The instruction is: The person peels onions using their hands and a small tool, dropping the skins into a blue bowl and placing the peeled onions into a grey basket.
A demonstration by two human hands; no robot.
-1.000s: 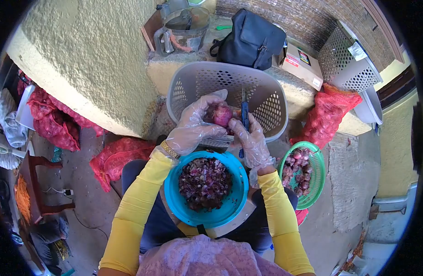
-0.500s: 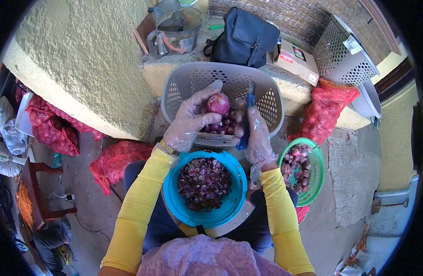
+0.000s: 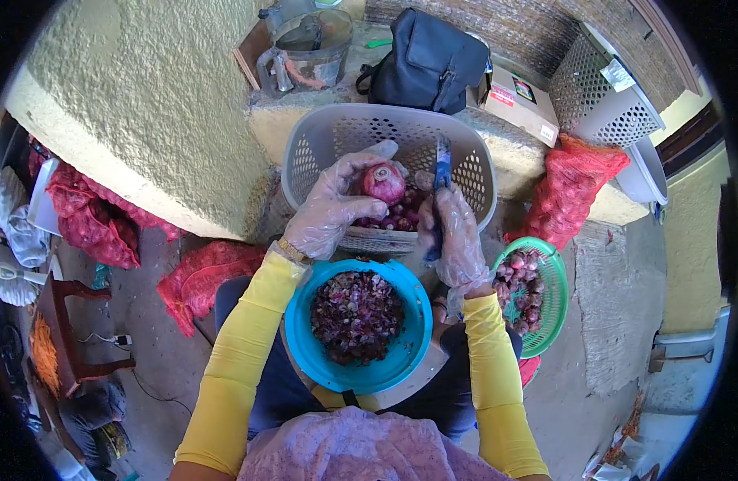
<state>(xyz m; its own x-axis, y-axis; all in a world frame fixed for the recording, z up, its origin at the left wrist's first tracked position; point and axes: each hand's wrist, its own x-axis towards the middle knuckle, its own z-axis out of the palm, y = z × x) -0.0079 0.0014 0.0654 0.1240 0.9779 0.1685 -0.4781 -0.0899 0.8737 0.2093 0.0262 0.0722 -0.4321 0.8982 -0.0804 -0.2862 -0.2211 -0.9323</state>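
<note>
A clear plastic glove covers my left hand (image 3: 325,210), whose fingers are wrapped round a red onion (image 3: 383,183) with its end facing up. My right hand (image 3: 457,228), also gloved, grips a blue-handled knife (image 3: 442,164) with the blade pointing away from me. Both hands are over the near part of a grey perforated basket (image 3: 305,132), where several red onions (image 3: 401,216) lie, partly hidden by my hands. Nearer to me, a turquoise basin (image 3: 417,345) holds a heap of onion skins and trimmings (image 3: 357,317).
At right a green basket (image 3: 555,301) holds small onions, beside a red mesh sack (image 3: 573,188). More red sacks (image 3: 208,276) lie at left. Behind the grey basket, a black bag (image 3: 437,60), a cardboard box (image 3: 519,104) and a clear pitcher (image 3: 313,52) stand on a ledge.
The onion in my left hand has turned slightly, its end facing up more. My right hand with the knife has shifted a little to the right, away from the onion.
</note>
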